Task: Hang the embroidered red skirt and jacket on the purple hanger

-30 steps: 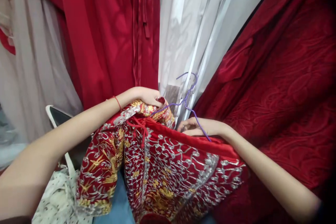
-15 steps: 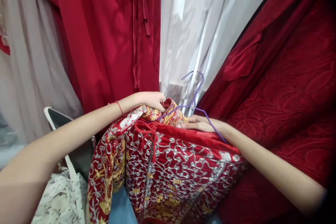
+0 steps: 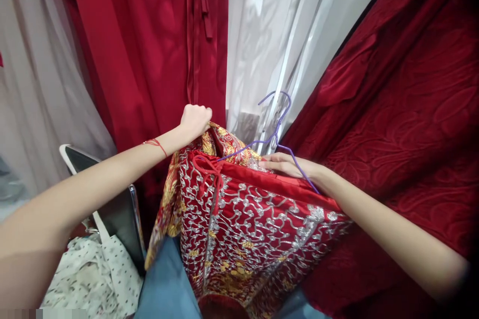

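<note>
Long red cloth [image 3: 149, 50] hangs in folds ahead of me, with pale grey cloth [image 3: 41, 75] to its left, white cloth [image 3: 254, 35] to its right, and a dark red patterned cloth [image 3: 404, 134] sloping down the far right side. Before me is a red skirt [image 3: 247, 229] covered in silver swirls and some gold, its plain red waistband tilted lower toward the right and a red cord [image 3: 213, 174] tied in a bow near its left end. A purple hanger [image 3: 277, 132] stands up behind the waistband, hook at the top, one arm slanting down to each side. Behind the skirt and hanger is a red and gold jacket [image 3: 166, 209], part of it hanging down past the skirt's left edge. My left hand [image 3: 196, 118] is closed in a fist, gripping the jacket's upper edge. My right hand [image 3: 286, 163] lies behind the waistband beside the hanger, fingers stretched out and their tips at the jacket; I can't tell whether it grips anything. Spotted white cloth [image 3: 93, 279] lies crumpled at lower left.
</note>
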{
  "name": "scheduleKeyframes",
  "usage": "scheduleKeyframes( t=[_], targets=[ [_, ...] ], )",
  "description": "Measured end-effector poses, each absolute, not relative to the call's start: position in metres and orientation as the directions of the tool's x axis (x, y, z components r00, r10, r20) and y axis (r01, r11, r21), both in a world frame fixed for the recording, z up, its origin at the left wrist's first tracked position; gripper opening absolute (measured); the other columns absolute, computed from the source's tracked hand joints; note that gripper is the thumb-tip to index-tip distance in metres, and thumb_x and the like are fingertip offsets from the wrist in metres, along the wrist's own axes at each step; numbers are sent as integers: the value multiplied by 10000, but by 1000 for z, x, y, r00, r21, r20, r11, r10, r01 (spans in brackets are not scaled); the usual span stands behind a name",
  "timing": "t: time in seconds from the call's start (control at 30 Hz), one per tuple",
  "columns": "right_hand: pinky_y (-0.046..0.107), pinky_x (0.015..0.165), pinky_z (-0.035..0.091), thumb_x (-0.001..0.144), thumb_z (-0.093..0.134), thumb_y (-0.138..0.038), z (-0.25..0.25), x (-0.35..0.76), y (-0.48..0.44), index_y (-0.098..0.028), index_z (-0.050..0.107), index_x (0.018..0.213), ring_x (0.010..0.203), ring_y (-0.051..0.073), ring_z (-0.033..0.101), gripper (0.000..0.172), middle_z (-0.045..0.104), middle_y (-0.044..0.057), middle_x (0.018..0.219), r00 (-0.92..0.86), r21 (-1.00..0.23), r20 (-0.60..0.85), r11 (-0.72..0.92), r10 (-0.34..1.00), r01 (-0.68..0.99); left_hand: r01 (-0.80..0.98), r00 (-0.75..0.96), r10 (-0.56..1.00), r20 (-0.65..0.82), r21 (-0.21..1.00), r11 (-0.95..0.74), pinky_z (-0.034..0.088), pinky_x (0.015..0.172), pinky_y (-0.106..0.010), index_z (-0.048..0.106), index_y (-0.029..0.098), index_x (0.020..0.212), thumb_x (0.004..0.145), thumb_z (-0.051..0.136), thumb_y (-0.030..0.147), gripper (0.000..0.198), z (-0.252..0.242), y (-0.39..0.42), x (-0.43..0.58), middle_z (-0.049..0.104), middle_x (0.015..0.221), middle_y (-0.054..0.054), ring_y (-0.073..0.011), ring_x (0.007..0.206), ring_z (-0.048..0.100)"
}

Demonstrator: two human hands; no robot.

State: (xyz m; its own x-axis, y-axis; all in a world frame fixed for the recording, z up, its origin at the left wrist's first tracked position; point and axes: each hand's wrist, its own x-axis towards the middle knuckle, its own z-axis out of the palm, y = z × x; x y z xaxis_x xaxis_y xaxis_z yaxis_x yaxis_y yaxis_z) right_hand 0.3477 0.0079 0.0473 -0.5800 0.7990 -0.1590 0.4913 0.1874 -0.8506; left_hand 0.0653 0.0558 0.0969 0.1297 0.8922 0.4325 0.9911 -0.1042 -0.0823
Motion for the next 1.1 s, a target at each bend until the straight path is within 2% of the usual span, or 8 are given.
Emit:
scheduleKeyframes(
  t=[0.17,0.37,0.43,0.53,0.7,0.77,0.9,1.1],
  targets=[
    [278,666,446,786,705,-577,45,349,8,-183,628,779,690,136,537,402,636,12,765,-575,-836,-165,196,802,513,998,-50,989,139,33,45,507,864,-362,766,174,969,754,656,386,321,68,76,46,752,1048,-136,-332,1046,691],
    [284,702,467,803,666,-618,45,346,8,-178,648,817,723,142,556,441,660,24,809,-596,-836,-134,232,792,497,772,59,997,-50,636,-14,531,695,-277,724,143,873,839,557,470,369,7,93,29,764,836,-101,-234,784,704],
    [296,721,482,807,661,-616,45,346,7,-179,670,840,744,157,578,438,681,34,833,-593,-823,-138,242,793,514,710,144,989,27,694,-122,517,663,-288,702,124,891,857,552,444,356,-5,93,27,752,787,-112,-222,726,676],
    [314,737,502,811,654,-614,47,349,4,-177,703,883,782,186,616,446,713,56,877,-573,-799,-160,235,804,553,765,176,969,175,594,-246,474,658,-286,691,142,875,849,568,426,311,-2,92,18,739,771,-100,-222,750,665],
    [342,858,528,820,644,-629,46,353,5,-173,715,1042,922,229,667,512,738,88,1049,-568,-808,-145,234,810,541,903,406,798,445,-61,-426,423,720,-290,667,219,823,844,514,414,249,41,79,-31,723,825,-93,-223,801,648],
    [344,903,520,809,659,-629,45,352,8,-182,715,1049,965,236,667,510,734,83,1091,-580,-817,-120,252,806,519,871,484,741,466,-176,-458,422,753,-290,639,228,818,840,535,469,263,55,70,-51,702,811,-94,-213,783,626],
    [347,883,520,791,657,-662,40,353,16,-174,711,1017,932,222,659,541,730,67,1037,-597,-827,-98,268,796,494,852,504,727,466,-133,-505,424,777,-278,601,206,934,861,530,519,329,53,48,-69,678,896,-94,-208,826,603],
    [325,730,507,738,659,-730,37,362,21,-155,712,917,768,190,619,604,693,45,812,-578,-781,-94,299,811,548,840,402,793,457,161,-518,411,704,-221,563,196,1025,939,442,453,297,37,8,-57,651,846,-21,-147,734,584]
  ],
)
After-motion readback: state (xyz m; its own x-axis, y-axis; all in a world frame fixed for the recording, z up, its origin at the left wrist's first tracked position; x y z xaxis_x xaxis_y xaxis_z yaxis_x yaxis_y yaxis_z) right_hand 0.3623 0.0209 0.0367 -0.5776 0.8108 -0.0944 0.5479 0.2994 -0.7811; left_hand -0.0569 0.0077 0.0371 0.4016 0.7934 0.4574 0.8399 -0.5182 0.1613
